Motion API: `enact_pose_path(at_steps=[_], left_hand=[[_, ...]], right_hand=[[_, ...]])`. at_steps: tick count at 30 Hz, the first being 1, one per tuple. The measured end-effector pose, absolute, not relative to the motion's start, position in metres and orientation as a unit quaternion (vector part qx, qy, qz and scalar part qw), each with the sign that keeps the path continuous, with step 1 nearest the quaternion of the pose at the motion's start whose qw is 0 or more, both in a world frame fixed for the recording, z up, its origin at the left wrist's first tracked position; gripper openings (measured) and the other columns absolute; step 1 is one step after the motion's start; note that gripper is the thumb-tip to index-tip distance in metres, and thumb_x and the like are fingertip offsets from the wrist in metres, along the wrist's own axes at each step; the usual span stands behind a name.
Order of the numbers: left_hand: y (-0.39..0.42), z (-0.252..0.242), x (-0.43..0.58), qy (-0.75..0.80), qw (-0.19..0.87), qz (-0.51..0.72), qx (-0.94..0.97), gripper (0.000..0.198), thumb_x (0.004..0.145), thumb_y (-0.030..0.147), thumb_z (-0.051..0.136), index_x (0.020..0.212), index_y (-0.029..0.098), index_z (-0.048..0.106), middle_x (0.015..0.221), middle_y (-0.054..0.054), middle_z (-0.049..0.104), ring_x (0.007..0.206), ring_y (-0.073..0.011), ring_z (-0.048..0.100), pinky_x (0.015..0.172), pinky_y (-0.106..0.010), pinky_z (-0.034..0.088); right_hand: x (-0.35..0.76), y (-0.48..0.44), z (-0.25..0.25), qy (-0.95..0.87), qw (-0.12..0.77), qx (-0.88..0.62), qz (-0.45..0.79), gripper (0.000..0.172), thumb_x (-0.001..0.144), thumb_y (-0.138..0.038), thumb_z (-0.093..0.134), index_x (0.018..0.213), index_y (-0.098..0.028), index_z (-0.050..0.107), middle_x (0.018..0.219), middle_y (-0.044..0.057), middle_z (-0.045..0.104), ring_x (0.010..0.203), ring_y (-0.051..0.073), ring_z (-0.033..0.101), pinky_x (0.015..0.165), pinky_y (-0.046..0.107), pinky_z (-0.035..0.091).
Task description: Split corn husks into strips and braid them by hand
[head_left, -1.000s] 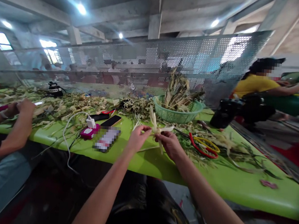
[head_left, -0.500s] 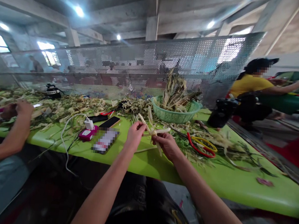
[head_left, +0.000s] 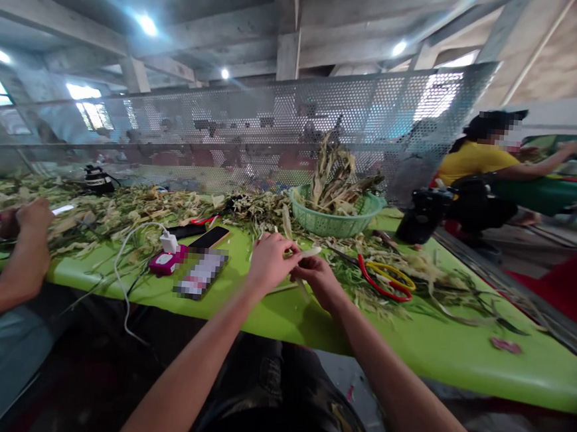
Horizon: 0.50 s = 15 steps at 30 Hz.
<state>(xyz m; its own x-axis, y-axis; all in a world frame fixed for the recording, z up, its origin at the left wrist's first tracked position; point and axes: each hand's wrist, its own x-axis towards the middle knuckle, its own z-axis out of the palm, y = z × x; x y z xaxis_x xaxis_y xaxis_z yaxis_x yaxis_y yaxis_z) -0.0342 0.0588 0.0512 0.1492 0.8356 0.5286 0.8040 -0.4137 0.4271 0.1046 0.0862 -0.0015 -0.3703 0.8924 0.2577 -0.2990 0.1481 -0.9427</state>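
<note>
Showing between the two bare hands, just above the table, is a small piece of cream-coloured, leaf-like strips (head_left: 310, 252), with one pale end pointing to the right and another hanging below. The right hand (head_left: 320, 275) pinches this piece between the thumb and the bent fingers. The left hand (head_left: 273, 261) curls its fingers over the piece and covers much of it, so I cannot tell whether it grips a strip or only touches it. Under both hands is the smooth, bright green table (head_left: 457, 362). Near the right hand, on green plant scraps, lie scissors with one red and one yellow looped handle (head_left: 363, 268). Behind the hands stands a round, light green plastic basket (head_left: 335, 224), and dry, brownish leaves (head_left: 329, 169) rise out of it. To the left of the left hand lie a flat black phone (head_left: 210, 239) and a purple box (head_left: 163, 264) with a white plug (head_left: 168, 242) on it. Farther left, another person's hands (head_left: 36, 215) are held close together.
</note>
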Motion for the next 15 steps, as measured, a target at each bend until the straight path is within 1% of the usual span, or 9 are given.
enact_pose_path(at_steps=[3, 5, 8, 12, 15], left_hand=[[0.066, 0.052, -0.035, 0.528, 0.083, 0.398, 0.746, 0.004, 0.079, 0.025, 0.065, 0.078, 0.021, 0.066, 0.083, -0.002, 0.066, 0.088, -0.0193, 0.055, 0.082, -0.032, 0.041], [0.071, 0.051, -0.035, 0.523, 0.126, 0.441, 0.719, 0.003, 0.081, 0.022, 0.061, 0.079, 0.020, 0.062, 0.079, -0.001, 0.065, 0.080, -0.0159, 0.056, 0.076, -0.028, 0.042], [0.078, 0.048, -0.035, 0.507, 0.180, 0.500, 0.679, 0.003, 0.083, 0.021, 0.058, 0.080, 0.019, 0.058, 0.077, 0.001, 0.062, 0.071, -0.0122, 0.055, 0.068, -0.024, 0.042], [0.089, 0.048, -0.036, 0.494, 0.198, 0.550, 0.643, 0.006, 0.082, 0.021, 0.058, 0.078, 0.018, 0.055, 0.076, 0.001, 0.060, 0.070, -0.0111, 0.054, 0.067, -0.023, 0.041], [0.092, 0.050, -0.037, 0.485, 0.205, 0.557, 0.642, 0.006, 0.083, 0.022, 0.058, 0.079, 0.018, 0.055, 0.076, 0.001, 0.060, 0.069, -0.0113, 0.054, 0.067, -0.023, 0.042]], right_hand=[[0.104, 0.086, -0.001, -0.580, 0.490, -0.253, 0.600, 0.029, 0.060, -0.030, 0.083, 0.082, -0.018, 0.069, 0.071, -0.001, 0.063, 0.060, 0.012, 0.053, 0.058, 0.027, 0.044], [0.103, 0.085, -0.001, -0.585, 0.482, -0.246, 0.604, 0.029, 0.060, -0.028, 0.084, 0.084, -0.019, 0.069, 0.075, -0.001, 0.063, 0.061, 0.011, 0.053, 0.057, 0.026, 0.045], [0.102, 0.083, -0.001, -0.579, 0.477, -0.240, 0.616, 0.030, 0.059, -0.027, 0.085, 0.082, -0.019, 0.068, 0.073, -0.003, 0.061, 0.059, 0.010, 0.053, 0.055, 0.025, 0.047], [0.101, 0.082, -0.002, -0.576, 0.460, -0.243, 0.630, 0.032, 0.058, -0.027, 0.086, 0.081, -0.019, 0.066, 0.068, -0.004, 0.058, 0.056, 0.010, 0.053, 0.054, 0.025, 0.049], [0.101, 0.083, -0.002, -0.570, 0.460, -0.244, 0.636, 0.033, 0.056, -0.026, 0.087, 0.080, -0.019, 0.066, 0.067, -0.004, 0.058, 0.055, 0.010, 0.054, 0.054, 0.025, 0.049]])
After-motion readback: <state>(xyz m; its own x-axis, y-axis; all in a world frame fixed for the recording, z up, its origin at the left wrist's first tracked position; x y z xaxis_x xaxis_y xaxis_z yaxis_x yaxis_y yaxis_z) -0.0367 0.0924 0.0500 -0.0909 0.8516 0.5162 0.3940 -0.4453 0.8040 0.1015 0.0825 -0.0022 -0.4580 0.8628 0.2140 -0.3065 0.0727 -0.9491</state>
